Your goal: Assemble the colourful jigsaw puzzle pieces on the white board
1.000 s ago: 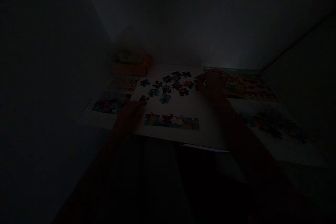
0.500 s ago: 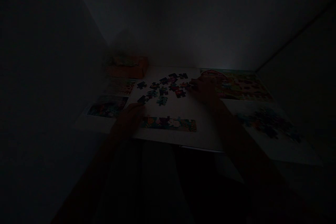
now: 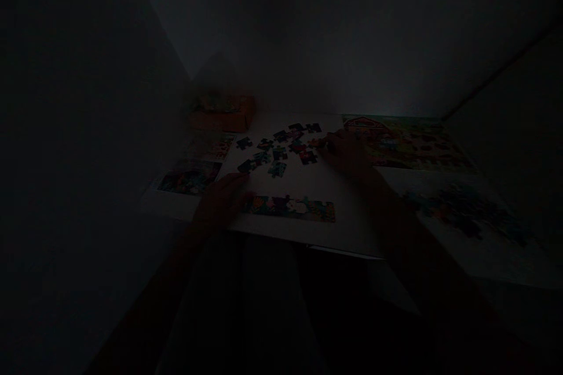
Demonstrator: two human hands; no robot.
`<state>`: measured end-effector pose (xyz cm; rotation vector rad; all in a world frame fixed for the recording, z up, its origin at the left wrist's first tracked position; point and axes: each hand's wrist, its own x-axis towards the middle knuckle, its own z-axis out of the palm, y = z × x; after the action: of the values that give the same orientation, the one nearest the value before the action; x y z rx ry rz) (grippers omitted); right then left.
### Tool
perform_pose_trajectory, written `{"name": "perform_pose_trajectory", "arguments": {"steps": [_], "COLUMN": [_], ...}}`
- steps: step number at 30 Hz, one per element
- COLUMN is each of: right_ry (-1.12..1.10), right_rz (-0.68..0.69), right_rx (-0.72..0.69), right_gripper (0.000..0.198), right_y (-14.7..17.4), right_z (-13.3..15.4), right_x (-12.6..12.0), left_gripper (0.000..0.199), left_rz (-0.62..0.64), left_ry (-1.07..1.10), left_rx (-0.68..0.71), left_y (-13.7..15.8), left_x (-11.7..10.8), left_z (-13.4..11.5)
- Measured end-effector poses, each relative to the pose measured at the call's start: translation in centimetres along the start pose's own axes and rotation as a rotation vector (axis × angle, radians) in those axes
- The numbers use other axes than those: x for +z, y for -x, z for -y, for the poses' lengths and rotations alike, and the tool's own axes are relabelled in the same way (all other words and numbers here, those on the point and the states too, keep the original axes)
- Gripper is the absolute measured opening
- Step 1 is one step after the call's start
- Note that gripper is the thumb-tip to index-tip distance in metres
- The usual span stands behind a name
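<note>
The scene is very dark. My left hand [image 3: 223, 198] lies flat on the white table, fingers stretched out, by the left end of a joined strip of puzzle pieces [image 3: 292, 207]. Beyond it, several loose puzzle pieces [image 3: 279, 153] are spread over the table's middle. At the right side of these pieces, my right hand [image 3: 346, 151] has its fingers bent together on a dark puzzle piece, mostly hidden by the fingers. An orange-tinted puzzle piece [image 3: 315, 143] lies just beside those fingertips.
An orange box [image 3: 226, 120] stands at the back left, with picture sheets [image 3: 191, 177] in front of it. A large farm picture [image 3: 407, 143] lies at the back right. Nearer on the right is a heap of puzzle pieces [image 3: 466, 208]. Walls [image 3: 308, 41] rise behind the table [image 3: 352, 211].
The view has shifted slightly, so everything sits a little further right. My right hand stays by the loose pieces, its fingers slightly moved. My left hand stays by the strip.
</note>
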<state>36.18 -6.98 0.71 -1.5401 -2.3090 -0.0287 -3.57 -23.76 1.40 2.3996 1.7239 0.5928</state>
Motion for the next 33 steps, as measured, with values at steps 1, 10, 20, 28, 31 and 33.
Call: {"name": "perform_pose_trajectory", "arguments": {"steps": [1,10,20,28,31,33], "right_ry": [-0.01,-0.074,-0.127,-0.177,-0.186,-0.187], "right_rz": [-0.001,-0.021,0.056,0.047,0.05,0.057], "right_rx": [0.017,0.059,-0.04,-0.13,-0.133,-0.122], "right_gripper": [0.039,0.034,0.048,0.044,0.041,0.04], "right_y": [0.0,-0.1,-0.1,0.4,0.5,0.5], "right_z": [0.1,0.1,0.5,0.3,0.5,0.5], "right_x": [-0.1,0.0,0.5,0.7,0.5,0.4], "left_gripper": [0.059,0.055,0.059,0.065,0.066,0.065], "left_rz": [0.006,0.004,-0.016,0.042,0.032,0.03], "left_ry": [-0.008,-0.057,-0.184,-0.208,-0.206,-0.206], "left_rx": [0.0,0.011,-0.083,-0.084,-0.073,-0.064], "left_y": [0.0,0.1,0.1,0.2,0.3,0.3], "left_x": [0.0,0.1,0.0,0.0,0.1,0.1], "left_z": [0.0,0.0,-1.1,-1.1,-1.0,-0.9]}}
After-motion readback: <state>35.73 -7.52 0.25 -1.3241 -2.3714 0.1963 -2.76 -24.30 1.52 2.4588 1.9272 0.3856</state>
